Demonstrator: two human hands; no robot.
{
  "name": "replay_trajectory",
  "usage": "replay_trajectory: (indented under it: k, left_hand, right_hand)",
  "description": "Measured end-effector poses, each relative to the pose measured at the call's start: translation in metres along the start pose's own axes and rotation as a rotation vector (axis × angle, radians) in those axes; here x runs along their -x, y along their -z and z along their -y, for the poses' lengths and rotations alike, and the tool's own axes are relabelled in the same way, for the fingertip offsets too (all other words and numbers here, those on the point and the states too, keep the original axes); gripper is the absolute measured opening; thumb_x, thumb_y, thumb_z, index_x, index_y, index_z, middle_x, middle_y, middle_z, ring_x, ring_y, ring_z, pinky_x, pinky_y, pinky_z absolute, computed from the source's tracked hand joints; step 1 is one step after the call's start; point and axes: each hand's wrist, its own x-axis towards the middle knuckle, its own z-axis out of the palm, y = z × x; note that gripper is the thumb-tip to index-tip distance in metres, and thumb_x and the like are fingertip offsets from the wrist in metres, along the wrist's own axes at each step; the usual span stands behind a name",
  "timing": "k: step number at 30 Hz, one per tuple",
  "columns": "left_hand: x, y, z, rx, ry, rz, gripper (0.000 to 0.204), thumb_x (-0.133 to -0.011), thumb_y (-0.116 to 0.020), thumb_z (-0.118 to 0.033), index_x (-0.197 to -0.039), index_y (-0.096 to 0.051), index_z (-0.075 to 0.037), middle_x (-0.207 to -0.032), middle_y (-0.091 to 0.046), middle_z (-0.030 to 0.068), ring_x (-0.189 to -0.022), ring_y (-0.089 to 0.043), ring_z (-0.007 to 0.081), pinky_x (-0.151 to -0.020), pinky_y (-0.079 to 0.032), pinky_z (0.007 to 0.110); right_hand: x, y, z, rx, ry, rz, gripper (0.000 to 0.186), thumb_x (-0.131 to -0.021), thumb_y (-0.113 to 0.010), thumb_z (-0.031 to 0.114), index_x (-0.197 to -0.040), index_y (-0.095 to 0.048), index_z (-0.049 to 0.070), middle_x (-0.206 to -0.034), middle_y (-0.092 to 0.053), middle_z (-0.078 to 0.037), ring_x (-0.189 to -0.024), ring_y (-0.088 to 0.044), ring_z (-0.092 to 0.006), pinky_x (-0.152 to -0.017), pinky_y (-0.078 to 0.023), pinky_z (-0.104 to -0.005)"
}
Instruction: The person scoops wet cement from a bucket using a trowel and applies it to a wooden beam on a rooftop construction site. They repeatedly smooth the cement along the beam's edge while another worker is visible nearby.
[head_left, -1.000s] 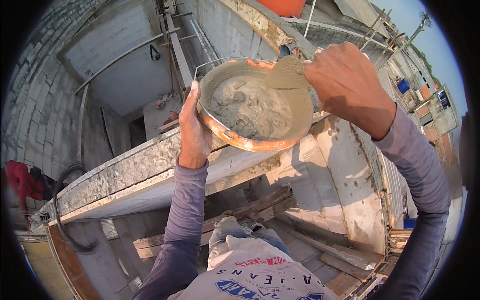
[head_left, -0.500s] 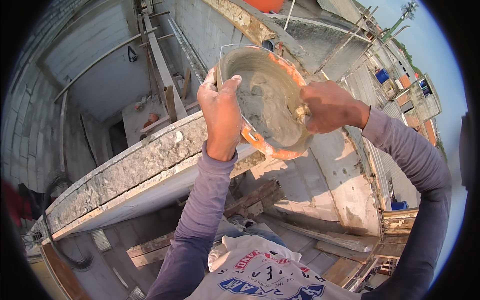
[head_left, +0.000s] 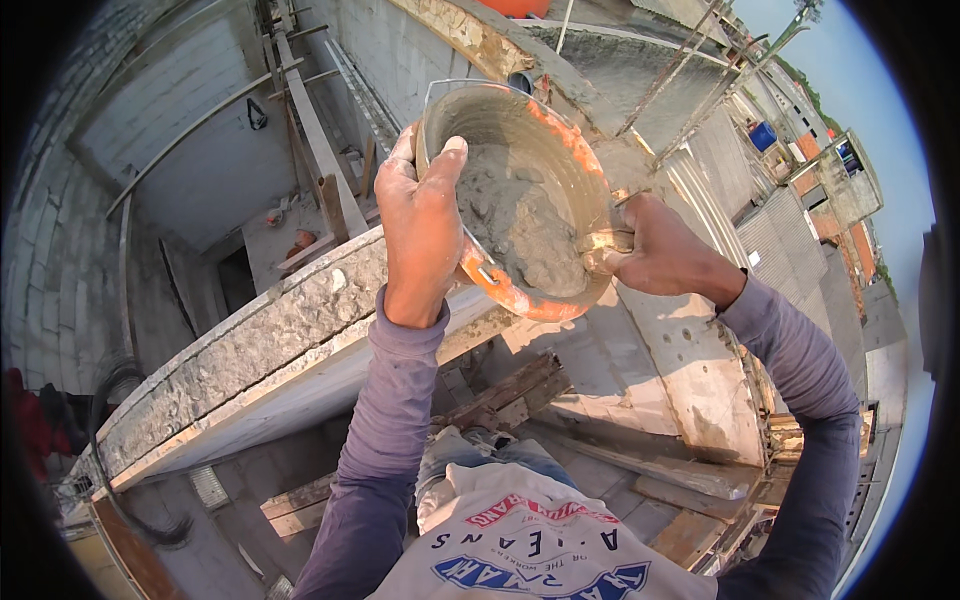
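Observation:
An orange bucket [head_left: 525,306], caked with grey mortar, is held up tilted over the wall top. Wet mortar [head_left: 520,215] lies inside it, heaped toward the lower right. My left hand [head_left: 420,215] grips the bucket's left side, thumb over the rim and the other fingers behind the wall. At the right rim my right hand [head_left: 665,245] is closed round the mortar-smeared handle of what looks like a trowel [head_left: 603,241]; its blade cannot be made out. The wire bail [head_left: 455,82] rests against the bucket's upper rim.
Below the bucket runs a rough, curved concrete ledge [head_left: 250,355]. To the left drops a deep block-walled room with wooden props [head_left: 325,150]. Timber planks [head_left: 510,395] lie near my feet. A black cable [head_left: 105,470] hangs over the ledge's left end. Rooftops [head_left: 790,235] spread out at right.
The bucket and both hands have shifted slightly left and up. My right hand has turned and sits lower on the rim. The mortar looks more heaped than before.

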Motion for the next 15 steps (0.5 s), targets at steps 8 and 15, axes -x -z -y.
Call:
replay_trajectory:
  k: [8, 15]
  left_hand:
    - [0.001, 0.023, -0.001, -0.021, 0.046, -0.077, 0.033, -0.101, -0.058, -0.01, -0.128, -0.065, 0.007, -0.115, -0.071, 0.0091, -0.103, -0.063, 0.0142, -0.095, -0.048, 0.029]
    - [-0.01, 0.062, 0.005, 0.117, 0.155, -0.145, 0.033, -0.108, -0.053, -0.016, -0.131, -0.063, 0.005, -0.123, -0.07, 0.0109, -0.106, -0.069, 0.018, -0.092, -0.056, 0.034]
  right_hand:
    - [-0.011, 0.022, 0.009, -0.161, 0.099, -0.112, 0.04, -0.084, -0.078, 0.019, -0.101, -0.07, -0.016, -0.077, -0.071, -0.02, -0.071, -0.067, -0.0235, -0.072, -0.055, -0.0396]
    - [-0.033, 0.05, 0.018, -0.124, 0.363, -0.124, 0.038, -0.088, -0.078, 0.024, -0.109, -0.076, -0.007, -0.073, -0.063, -0.003, -0.064, -0.055, -0.0098, -0.059, -0.047, -0.0307]
